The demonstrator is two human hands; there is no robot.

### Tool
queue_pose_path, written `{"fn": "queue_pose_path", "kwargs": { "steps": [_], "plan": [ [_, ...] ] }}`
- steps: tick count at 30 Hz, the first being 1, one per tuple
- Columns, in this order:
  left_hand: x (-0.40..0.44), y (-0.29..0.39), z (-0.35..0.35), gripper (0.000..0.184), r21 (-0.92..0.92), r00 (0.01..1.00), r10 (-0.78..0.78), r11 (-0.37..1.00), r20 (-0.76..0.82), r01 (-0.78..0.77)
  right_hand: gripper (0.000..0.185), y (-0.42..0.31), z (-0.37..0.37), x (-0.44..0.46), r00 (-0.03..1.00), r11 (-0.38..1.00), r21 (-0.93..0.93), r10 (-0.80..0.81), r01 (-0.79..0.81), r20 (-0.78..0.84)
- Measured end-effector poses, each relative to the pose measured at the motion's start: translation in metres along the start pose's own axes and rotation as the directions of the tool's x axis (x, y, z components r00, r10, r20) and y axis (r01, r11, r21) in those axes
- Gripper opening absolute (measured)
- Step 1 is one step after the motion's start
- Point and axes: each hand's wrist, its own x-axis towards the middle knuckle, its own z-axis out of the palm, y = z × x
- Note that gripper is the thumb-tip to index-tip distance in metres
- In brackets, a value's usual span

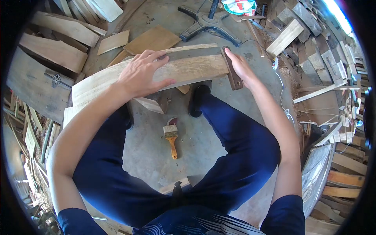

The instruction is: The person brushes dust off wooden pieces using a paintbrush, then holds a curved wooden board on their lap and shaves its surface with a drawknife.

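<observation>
A long pale wooden board (192,67) lies across in front of my knees, with a rough, darker face toward me. My left hand (141,74) rests on it, fingers spread and thumb stretched out along the near side. At the board's right end my right hand (239,67) is closed around a dark brown wooden bar (234,74), its thumb over the top. The bar has a small round fitting near its lower end and looks like the end of a frame saw; the rest is hard to make out. Beneath the board, a wooden block (150,105) shows partly.
A paintbrush (171,143) lies on the concrete floor between my legs. Thin boards (152,39) lie beyond the work, near a black stand base (211,23). Stacked timber (58,51) stands at left, and scrap wood (313,55) is heaped at right beside a white cable (281,86).
</observation>
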Motion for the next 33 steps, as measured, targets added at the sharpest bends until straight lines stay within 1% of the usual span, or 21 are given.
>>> {"fn": "queue_pose_path", "kwargs": {
  "steps": [1,4,7,10,13,16,19,22,25,29,32,33],
  "plan": [
    [0.0004,0.0009,-0.0005,0.069,0.008,1.000,0.002,1.000,0.005,-0.002,0.073,-0.0009,0.0018,-0.0001,1.000,1.000,-0.001,0.001,-0.001,-0.010],
    [-0.0017,0.0021,0.0007,0.072,0.027,1.000,0.006,1.000,-0.002,-0.006,0.065,-0.0092,0.0047,-0.0100,0.996,1.000,-0.005,-0.024,0.024,-0.084],
    [-0.0015,0.0007,-0.0019,0.075,0.031,1.000,0.011,0.999,0.012,-0.011,0.062,-0.0068,0.0025,-0.0083,0.994,0.995,-0.066,-0.076,0.071,-0.078],
    [-0.0007,0.0014,-0.0012,0.077,0.047,1.000,0.019,0.999,0.019,-0.020,0.061,-0.0044,-0.0012,-0.0055,0.998,0.998,-0.051,-0.036,0.034,-0.047],
    [-0.0011,0.0018,0.0001,0.078,0.059,1.000,0.009,0.998,0.028,-0.011,0.059,-0.0025,-0.0010,-0.0049,0.997,0.998,-0.058,-0.036,0.032,-0.067],
    [-0.0013,0.0018,-0.0006,0.078,0.057,0.999,0.009,0.998,0.031,-0.011,0.059,-0.0007,0.0000,-0.0036,0.994,0.996,-0.066,-0.072,0.067,-0.078],
    [-0.0019,0.0012,-0.0003,0.077,0.055,1.000,0.015,0.998,0.023,-0.016,0.059,-0.0012,-0.0002,-0.0034,0.996,0.997,-0.064,-0.054,0.050,-0.064],
    [-0.0025,-0.0008,0.0017,0.076,0.054,1.000,0.023,0.998,0.012,-0.024,0.060,-0.0019,0.0004,-0.0036,0.999,1.000,-0.010,-0.025,0.025,-0.038],
    [-0.0026,-0.0010,0.0033,0.076,0.054,1.000,0.024,0.998,0.003,-0.024,0.060,-0.0022,0.0012,-0.0026,0.999,1.000,0.002,-0.008,0.008,-0.054],
    [-0.0025,-0.0013,0.0033,0.077,0.048,1.000,0.025,0.999,0.003,-0.025,0.060,-0.0086,0.0016,-0.0080,1.000,0.999,0.038,0.022,-0.022,-0.015],
    [-0.0014,0.0013,0.0031,0.078,0.047,1.000,-0.007,0.999,0.010,0.007,0.059,-0.0048,0.0013,-0.0036,1.000,0.998,0.055,0.020,-0.019,-0.013],
    [-0.0021,0.0011,0.0035,0.079,0.051,1.000,-0.007,0.999,0.009,0.006,0.058,-0.0036,0.0015,-0.0026,1.000,0.999,0.047,-0.009,0.010,-0.012]
  ]
}}
